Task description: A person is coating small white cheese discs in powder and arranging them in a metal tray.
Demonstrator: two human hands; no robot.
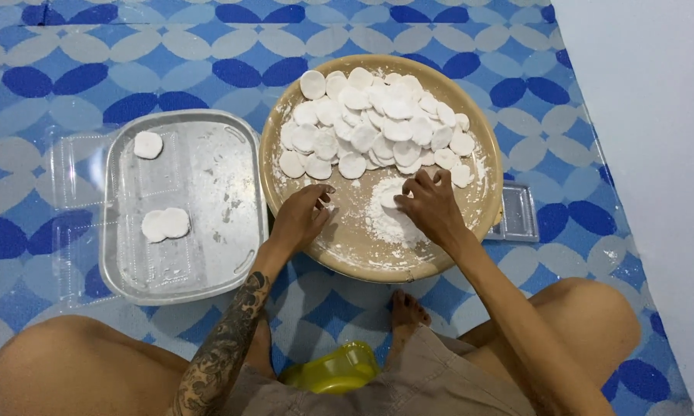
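A round tan tray (478, 131) holds several flat white dough discs (378, 127) piled across its far half and a heap of white flour (389, 219) near its front. My right hand (432, 204) rests on the flour, fingers curled around a white dough disc (392, 197). My left hand (305, 216) sits at the tray's front left, fingertips pinched on a small white bit; what it is cannot be told. A rectangular metal tray (216, 185) to the left carries three dough discs (164, 224).
Clear plastic containers lie under the metal tray (70, 177) and beside the round tray at the right (520, 212). A yellow object (335, 370) sits between my crossed legs. Everything rests on a blue patterned mat (93, 69); a white floor (647, 115) runs along the right.
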